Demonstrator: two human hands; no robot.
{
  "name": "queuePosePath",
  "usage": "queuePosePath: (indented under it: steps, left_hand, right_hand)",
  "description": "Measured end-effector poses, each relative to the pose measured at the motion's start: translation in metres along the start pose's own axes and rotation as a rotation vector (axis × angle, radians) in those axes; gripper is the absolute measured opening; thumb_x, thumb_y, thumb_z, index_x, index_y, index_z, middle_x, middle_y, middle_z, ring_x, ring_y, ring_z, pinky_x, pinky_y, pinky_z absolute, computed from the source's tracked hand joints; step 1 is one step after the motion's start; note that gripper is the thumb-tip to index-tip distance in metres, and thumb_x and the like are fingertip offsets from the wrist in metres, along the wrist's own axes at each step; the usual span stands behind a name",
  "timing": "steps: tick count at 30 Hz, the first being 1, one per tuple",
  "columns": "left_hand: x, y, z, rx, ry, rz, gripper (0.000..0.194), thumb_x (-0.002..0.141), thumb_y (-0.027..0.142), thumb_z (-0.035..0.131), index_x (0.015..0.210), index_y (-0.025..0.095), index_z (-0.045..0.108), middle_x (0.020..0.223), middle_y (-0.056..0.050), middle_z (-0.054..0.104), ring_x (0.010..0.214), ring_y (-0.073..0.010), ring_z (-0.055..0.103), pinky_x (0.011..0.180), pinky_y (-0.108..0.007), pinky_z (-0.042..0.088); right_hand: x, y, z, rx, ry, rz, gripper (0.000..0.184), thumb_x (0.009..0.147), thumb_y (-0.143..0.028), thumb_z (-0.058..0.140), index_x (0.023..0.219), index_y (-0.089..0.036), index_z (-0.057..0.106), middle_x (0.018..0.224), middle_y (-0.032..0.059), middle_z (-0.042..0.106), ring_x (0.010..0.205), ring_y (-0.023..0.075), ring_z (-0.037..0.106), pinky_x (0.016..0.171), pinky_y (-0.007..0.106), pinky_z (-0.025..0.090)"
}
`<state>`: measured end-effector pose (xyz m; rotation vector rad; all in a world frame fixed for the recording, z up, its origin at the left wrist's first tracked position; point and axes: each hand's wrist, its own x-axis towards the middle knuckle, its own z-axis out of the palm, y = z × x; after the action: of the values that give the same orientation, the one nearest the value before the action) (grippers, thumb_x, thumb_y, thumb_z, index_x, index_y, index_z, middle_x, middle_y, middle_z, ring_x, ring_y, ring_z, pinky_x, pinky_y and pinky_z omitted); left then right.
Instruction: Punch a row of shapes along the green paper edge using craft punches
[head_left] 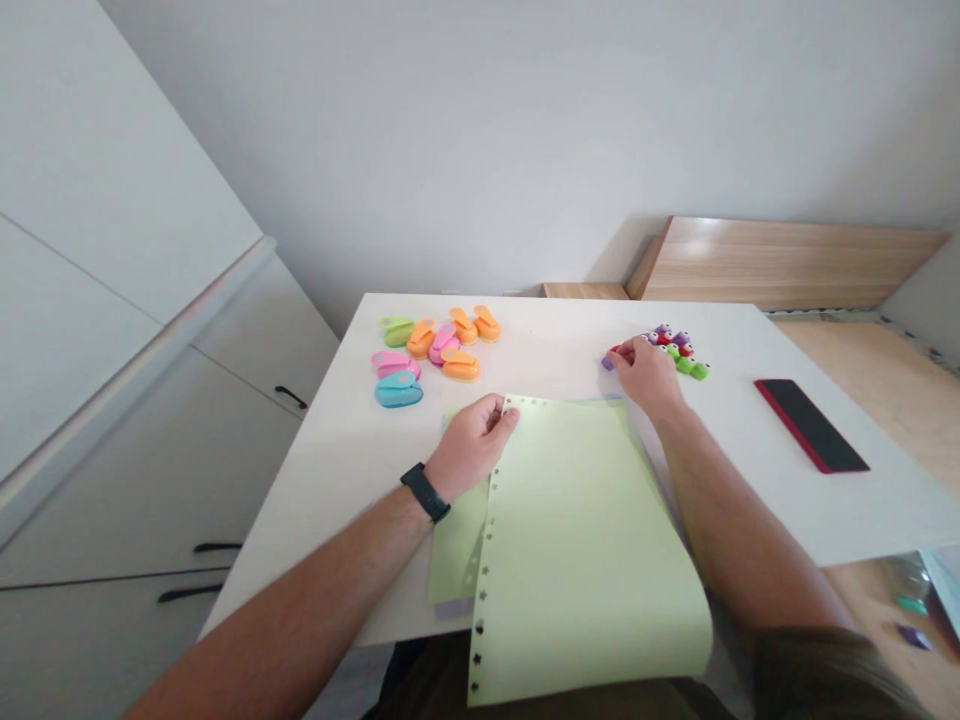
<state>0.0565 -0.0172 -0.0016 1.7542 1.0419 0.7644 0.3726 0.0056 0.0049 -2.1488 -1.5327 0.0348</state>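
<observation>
My left hand (474,440) pinches the top left corner of a light green sheet of paper (585,530), which has a row of punched shapes along its left and top edges. The sheet droops over the table's near edge, lying on other green sheets (454,545). My right hand (643,372) reaches to a cluster of small punches (679,350), purple, red and green, with its fingers curled around a red one at the cluster's left end. A black band sits on my left wrist.
Several larger paper punches (435,350), orange, pink, green and blue, lie at the far left of the white table (750,460). A dark phone with a red edge (810,424) lies at the right. White cabinets stand to the left, a wooden bed frame behind.
</observation>
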Motion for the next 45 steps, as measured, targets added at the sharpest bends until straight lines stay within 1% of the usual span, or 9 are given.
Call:
queuePosePath:
  steps: [6, 9, 16, 22, 27, 31, 35, 39, 45]
  left_hand:
    - [0.000, 0.001, 0.000, -0.010, 0.018, 0.001, 0.032, 0.093, 0.047, 0.050, 0.076, 0.020, 0.049, 0.063, 0.005, 0.045, 0.058, -0.0111, 0.038, 0.055, -0.025, 0.029]
    - [0.001, 0.001, -0.001, -0.013, 0.019, 0.001, 0.031, 0.091, 0.046, 0.051, 0.076, 0.019, 0.051, 0.063, 0.005, 0.047, 0.058, -0.0113, 0.040, 0.055, -0.024, 0.029]
    - [0.002, -0.006, 0.002, -0.052, 0.018, -0.003, 0.028, 0.092, 0.045, 0.051, 0.082, 0.019, 0.056, 0.067, 0.004, 0.054, 0.059, -0.0117, 0.046, 0.055, -0.024, 0.032]
    - [0.004, -0.010, 0.004, -0.022, 0.015, 0.000, 0.027, 0.092, 0.045, 0.050, 0.085, 0.019, 0.057, 0.065, 0.003, 0.055, 0.057, -0.0126, 0.046, 0.054, -0.026, 0.032]
    - [0.006, -0.011, 0.004, 0.003, 0.054, 0.030, 0.026, 0.090, 0.042, 0.053, 0.080, 0.018, 0.056, 0.065, 0.002, 0.053, 0.057, -0.0129, 0.044, 0.054, -0.027, 0.030]
    - [0.005, -0.009, 0.003, 0.017, 0.050, 0.015, 0.027, 0.089, 0.041, 0.052, 0.074, 0.019, 0.052, 0.061, 0.003, 0.049, 0.055, -0.0125, 0.041, 0.053, -0.027, 0.028]
    - [0.004, -0.008, 0.002, -0.015, 0.030, 0.025, 0.026, 0.090, 0.042, 0.052, 0.078, 0.019, 0.056, 0.064, 0.002, 0.055, 0.056, -0.0132, 0.045, 0.053, -0.027, 0.030]
    - [0.004, -0.011, 0.002, -0.042, 0.004, 0.011, 0.026, 0.092, 0.042, 0.049, 0.087, 0.019, 0.060, 0.074, 0.000, 0.063, 0.063, -0.0141, 0.053, 0.056, -0.026, 0.035]
    - [0.005, -0.013, 0.003, -0.027, 0.032, 0.012, 0.026, 0.091, 0.043, 0.051, 0.087, 0.019, 0.061, 0.072, 0.001, 0.061, 0.061, -0.0130, 0.050, 0.055, -0.025, 0.033]
  right_hand:
    - [-0.003, -0.004, -0.003, -0.007, 0.038, 0.004, 0.027, 0.087, -0.045, 0.059, 0.098, -0.020, 0.063, 0.085, 0.0065, 0.071, 0.078, 0.0228, 0.063, 0.073, 0.035, 0.043]
    - [-0.007, -0.018, -0.007, 0.052, 0.051, -0.073, 0.028, 0.089, -0.044, 0.057, 0.103, -0.020, 0.063, 0.085, 0.0058, 0.071, 0.077, 0.0213, 0.063, 0.073, 0.034, 0.044]
    - [-0.021, -0.099, -0.013, 0.139, -0.210, -0.441, 0.030, 0.089, -0.044, 0.059, 0.107, -0.021, 0.065, 0.096, 0.0067, 0.071, 0.079, 0.0185, 0.063, 0.075, 0.032, 0.047]
    - [-0.016, -0.169, 0.020, 0.124, -0.336, -0.605, 0.038, 0.089, -0.048, 0.060, 0.113, -0.018, 0.066, 0.108, 0.0101, 0.070, 0.089, 0.0215, 0.065, 0.078, 0.034, 0.048]
    - [-0.006, -0.201, 0.051, 0.017, -0.399, -0.627, 0.041, 0.089, -0.049, 0.061, 0.115, -0.018, 0.067, 0.111, 0.0115, 0.071, 0.099, 0.0258, 0.065, 0.085, 0.036, 0.047]
    - [-0.003, -0.203, 0.059, 0.000, -0.421, -0.603, 0.027, 0.089, -0.042, 0.062, 0.105, -0.022, 0.069, 0.105, 0.0083, 0.073, 0.095, 0.0241, 0.066, 0.082, 0.033, 0.046]
    - [-0.003, -0.191, 0.045, 0.133, -0.390, -0.574, 0.020, 0.090, -0.040, 0.061, 0.098, -0.023, 0.065, 0.098, 0.0048, 0.073, 0.086, 0.0199, 0.065, 0.077, 0.031, 0.046]
    - [-0.005, -0.166, 0.019, 0.361, -0.389, -0.446, 0.023, 0.091, -0.043, 0.057, 0.106, -0.025, 0.058, 0.101, 0.0035, 0.072, 0.083, 0.0174, 0.064, 0.074, 0.031, 0.048]
    - [-0.021, -0.112, -0.010, 0.775, -0.548, -0.233, 0.031, 0.088, -0.050, 0.059, 0.103, -0.025, 0.047, 0.098, 0.0022, 0.069, 0.085, 0.0163, 0.062, 0.069, 0.029, 0.052]
